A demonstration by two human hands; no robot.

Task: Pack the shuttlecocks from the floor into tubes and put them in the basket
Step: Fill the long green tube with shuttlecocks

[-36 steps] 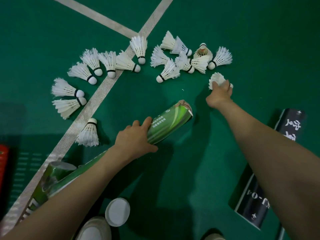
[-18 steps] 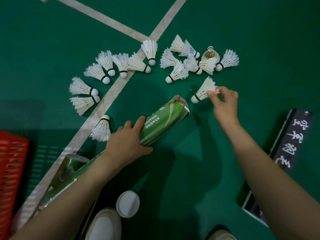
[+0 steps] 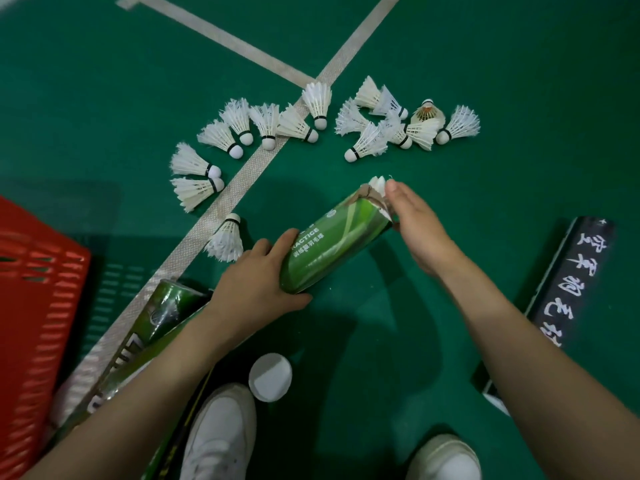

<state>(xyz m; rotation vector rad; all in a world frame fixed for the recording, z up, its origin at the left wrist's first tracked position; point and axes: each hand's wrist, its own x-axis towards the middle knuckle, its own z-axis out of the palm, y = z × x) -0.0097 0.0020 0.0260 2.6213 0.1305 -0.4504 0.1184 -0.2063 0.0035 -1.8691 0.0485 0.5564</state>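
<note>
One shuttlecock (image 3: pixel 377 184) sits in the mouth of the green tube (image 3: pixel 332 244). The left hand (image 3: pixel 256 285) grips the tube's middle and the right hand (image 3: pixel 419 230), fingers straight, presses on the feathers. Beyond the tube lie about sixteen loose shuttlecocks (image 3: pixel 367 143). Left of it is one basket (image 3: pixel 34 271).

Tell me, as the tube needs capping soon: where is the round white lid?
Head view, bottom centre: the round white lid lies on the green floor beside the toe of the white left shoe, below the left hand.
</note>
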